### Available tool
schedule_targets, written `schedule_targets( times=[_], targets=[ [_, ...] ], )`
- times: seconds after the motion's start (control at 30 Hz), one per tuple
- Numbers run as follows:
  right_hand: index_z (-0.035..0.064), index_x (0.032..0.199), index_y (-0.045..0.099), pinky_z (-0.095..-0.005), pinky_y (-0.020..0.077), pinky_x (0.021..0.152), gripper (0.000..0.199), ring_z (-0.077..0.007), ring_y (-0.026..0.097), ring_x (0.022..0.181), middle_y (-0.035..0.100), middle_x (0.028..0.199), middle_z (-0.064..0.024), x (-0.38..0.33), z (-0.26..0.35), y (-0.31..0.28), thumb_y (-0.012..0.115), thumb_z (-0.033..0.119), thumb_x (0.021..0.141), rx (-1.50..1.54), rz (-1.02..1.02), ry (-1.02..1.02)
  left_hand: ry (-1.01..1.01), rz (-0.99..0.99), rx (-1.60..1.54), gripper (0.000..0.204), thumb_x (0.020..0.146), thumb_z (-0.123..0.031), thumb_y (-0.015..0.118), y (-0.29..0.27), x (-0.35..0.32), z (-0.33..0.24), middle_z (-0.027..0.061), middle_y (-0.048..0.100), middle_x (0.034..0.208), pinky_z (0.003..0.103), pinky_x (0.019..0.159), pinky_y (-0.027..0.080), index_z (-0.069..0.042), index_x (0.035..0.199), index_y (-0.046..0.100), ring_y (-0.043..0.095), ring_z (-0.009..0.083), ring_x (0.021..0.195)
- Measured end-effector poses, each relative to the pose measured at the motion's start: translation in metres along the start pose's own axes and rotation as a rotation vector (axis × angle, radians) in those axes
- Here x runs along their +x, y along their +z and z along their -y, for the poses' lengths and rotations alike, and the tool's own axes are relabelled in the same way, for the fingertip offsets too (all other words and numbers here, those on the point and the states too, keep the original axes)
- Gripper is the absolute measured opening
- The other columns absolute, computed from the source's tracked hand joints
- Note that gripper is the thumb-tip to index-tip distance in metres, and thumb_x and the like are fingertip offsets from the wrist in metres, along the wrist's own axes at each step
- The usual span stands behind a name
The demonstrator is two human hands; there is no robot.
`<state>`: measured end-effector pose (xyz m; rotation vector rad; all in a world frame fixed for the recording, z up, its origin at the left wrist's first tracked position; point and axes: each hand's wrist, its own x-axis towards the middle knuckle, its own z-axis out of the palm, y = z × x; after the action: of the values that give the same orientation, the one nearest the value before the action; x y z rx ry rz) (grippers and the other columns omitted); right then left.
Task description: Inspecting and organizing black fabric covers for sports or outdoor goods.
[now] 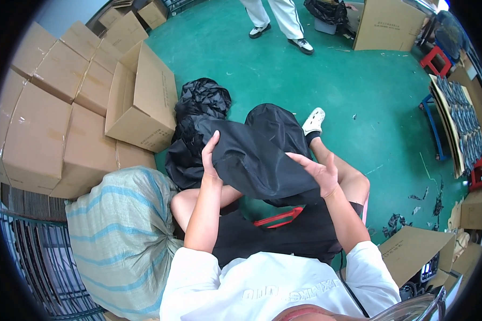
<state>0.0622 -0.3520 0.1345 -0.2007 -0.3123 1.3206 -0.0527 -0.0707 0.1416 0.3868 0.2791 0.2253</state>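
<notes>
A large black fabric piece (257,155), perhaps a bag or cover, is spread over my lap between my hands. My left hand (211,160) grips its left edge, with the thumb upright and the other fingers mostly hidden by the cloth. At the right side of the cloth, my right hand (321,172) is open, its fingers stretched over the fabric and its thumb apart. More black fabric (278,120) bulges up just beyond. A crumpled black plastic bag (203,99) lies on the floor ahead and to the left. Between my legs a red strip (278,218) shows.
Stacked cardboard boxes (37,134) and an open carton (144,101) line the left. Beside my left leg sits a striped woven sack (118,230). Another person's legs (273,16) stand ahead. At right are a loaded trolley (458,123), a red stool (436,60) and an open box (418,251).
</notes>
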Motion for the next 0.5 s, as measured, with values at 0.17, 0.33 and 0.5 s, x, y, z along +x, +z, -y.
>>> schedule_targets(
  times=[0.17,0.33,0.5],
  targets=[
    [-0.0062,0.137,0.044,-0.0324,0.0377,0.107,0.073,-0.0178,0.055,0.12,0.057,0.131,-0.0113,0.014,-0.015,-0.022,0.076,0.024,0.079,-0.468,-0.116,0.212,0.105,-0.196,0.261,0.028,0.093,-0.026,0.058,-0.013,0.004,-0.004,0.012,0.07,0.097,0.035,0.079,0.055,-0.001,0.105,0.065,0.068,0.0239,0.085],
    [-0.0037,0.123,0.057,-0.0269,0.0473,0.096,0.042,-0.0129,0.063,0.104,0.066,0.117,-0.0072,0.015,-0.023,-0.031,0.068,0.001,0.083,-0.449,-0.262,0.16,-0.033,-0.081,0.22,0.046,0.095,-0.036,0.055,-0.017,0.002,-0.003,0.0168,0.067,0.114,0.041,0.087,0.055,0.002,0.12,0.059,0.067,0.0283,0.098],
    [-0.0029,0.133,0.045,-0.0331,0.0502,0.097,0.046,-0.0197,0.064,0.109,0.062,0.123,-0.0128,0.008,-0.021,-0.036,0.06,-0.001,0.089,-0.149,-0.248,-0.014,-0.085,0.131,0.12,0.058,0.092,-0.043,0.058,-0.029,-0.018,0.006,0.0164,0.061,0.126,0.042,0.098,0.048,0.0,0.131,0.052,0.06,0.0293,0.113]
  ],
)
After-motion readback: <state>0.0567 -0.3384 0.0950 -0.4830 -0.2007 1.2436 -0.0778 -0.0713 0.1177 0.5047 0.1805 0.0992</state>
